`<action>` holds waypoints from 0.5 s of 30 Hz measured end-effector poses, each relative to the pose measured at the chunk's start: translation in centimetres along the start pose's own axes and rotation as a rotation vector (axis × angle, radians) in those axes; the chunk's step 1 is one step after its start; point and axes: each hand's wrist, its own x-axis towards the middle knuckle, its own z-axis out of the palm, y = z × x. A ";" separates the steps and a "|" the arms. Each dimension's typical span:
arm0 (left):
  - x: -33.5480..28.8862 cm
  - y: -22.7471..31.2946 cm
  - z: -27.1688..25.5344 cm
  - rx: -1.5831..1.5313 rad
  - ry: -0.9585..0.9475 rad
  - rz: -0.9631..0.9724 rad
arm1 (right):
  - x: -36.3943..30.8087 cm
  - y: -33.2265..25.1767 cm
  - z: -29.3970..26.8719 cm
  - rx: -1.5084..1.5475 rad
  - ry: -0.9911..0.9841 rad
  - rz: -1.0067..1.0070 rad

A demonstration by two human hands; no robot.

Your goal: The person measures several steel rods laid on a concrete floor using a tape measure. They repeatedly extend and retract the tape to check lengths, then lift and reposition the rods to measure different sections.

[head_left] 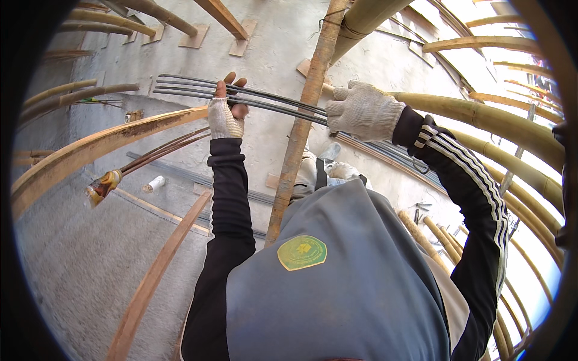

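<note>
Several thin dark steel rods (283, 100) lie side by side in a loose bundle, held out in front of me. My left hand (227, 120), in a pale fingerless knit glove, is closed loosely on them; the rods pass between its thumb and fingers, and their free ends stick out to the left. Farther right, my right hand (364, 111) grips the bundle, its glove hiding the rods there. A wooden pole (306, 114) slants up behind the rods between both hands.
A bent timber (120, 135) and reddish rods (162, 150) with a brown plastic wrapping (103, 188) are at left. Bamboo poles (481, 111) crowd the right side. Longer grey bars (385, 150) lie below on the concrete floor (271, 54). Pliers (422, 206) lie at lower right.
</note>
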 end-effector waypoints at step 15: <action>1.5 -1.8 -2.0 -0.025 -0.022 -0.003 | -0.7 -0.8 1.6 -0.117 -0.075 0.047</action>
